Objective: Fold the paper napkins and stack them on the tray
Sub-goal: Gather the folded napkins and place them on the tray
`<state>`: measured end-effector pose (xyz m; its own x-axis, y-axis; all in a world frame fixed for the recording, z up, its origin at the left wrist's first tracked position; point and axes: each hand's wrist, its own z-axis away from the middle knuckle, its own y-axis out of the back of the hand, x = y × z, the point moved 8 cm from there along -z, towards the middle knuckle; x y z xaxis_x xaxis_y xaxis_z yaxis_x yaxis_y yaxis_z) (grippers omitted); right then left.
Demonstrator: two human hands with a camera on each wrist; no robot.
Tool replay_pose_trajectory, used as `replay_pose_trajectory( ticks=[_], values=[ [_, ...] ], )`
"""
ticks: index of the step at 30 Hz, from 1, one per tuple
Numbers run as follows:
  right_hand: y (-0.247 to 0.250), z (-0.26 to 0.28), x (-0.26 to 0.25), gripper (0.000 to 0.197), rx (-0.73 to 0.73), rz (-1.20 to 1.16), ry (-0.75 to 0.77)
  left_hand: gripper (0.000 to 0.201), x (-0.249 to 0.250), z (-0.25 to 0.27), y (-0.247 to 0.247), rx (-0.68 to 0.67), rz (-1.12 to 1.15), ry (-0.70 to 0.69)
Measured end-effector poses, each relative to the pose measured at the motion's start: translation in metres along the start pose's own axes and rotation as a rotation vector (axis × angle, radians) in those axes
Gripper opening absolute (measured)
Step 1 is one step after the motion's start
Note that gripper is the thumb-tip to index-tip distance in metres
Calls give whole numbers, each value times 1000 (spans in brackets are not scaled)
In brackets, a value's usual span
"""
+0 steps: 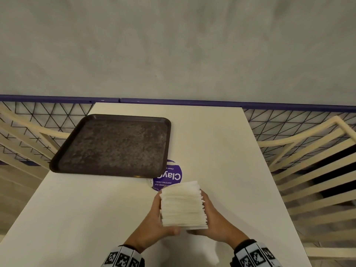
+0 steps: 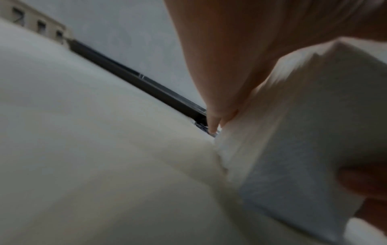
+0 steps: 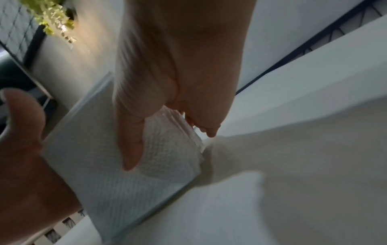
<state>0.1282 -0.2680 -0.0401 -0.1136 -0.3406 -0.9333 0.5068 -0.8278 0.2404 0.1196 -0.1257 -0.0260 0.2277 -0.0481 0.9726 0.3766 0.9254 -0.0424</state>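
A thick stack of white paper napkins [image 1: 184, 206] stands on edge between both hands, just above the white table [image 1: 86, 212]. My left hand [image 1: 157, 221] clasps its left side with the thumb under the near end. My right hand [image 1: 212, 218] clasps its right side. In the left wrist view the napkin stack [image 2: 303, 132] fills the right, with my fingers [image 2: 213, 122] along it. The right wrist view shows the embossed napkin stack [image 3: 117, 174] under my fingers [image 3: 132, 149]. A dark brown empty tray [image 1: 113, 146] lies at the far left. One loose napkin [image 1: 206, 249] lies under my wrists.
A round purple sticker [image 1: 169, 176] sits on the table between tray and stack. Cream slatted chairs [image 1: 316, 170] stand on both sides. A purple rail [image 1: 192, 102] and black wire fence run behind the table's far edge, with grey floor beyond.
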Motion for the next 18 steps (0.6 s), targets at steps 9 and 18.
replay_pose_trajectory(
  ticks=[9, 18],
  values=[
    [-4, -2, -6, 102, 70, 13, 51, 33, 7, -9, 6, 363, 239, 120],
    [-2, -4, -14, 100, 79, -61, 73, 32, 7, -10, 10, 373, 92, 101]
  ],
)
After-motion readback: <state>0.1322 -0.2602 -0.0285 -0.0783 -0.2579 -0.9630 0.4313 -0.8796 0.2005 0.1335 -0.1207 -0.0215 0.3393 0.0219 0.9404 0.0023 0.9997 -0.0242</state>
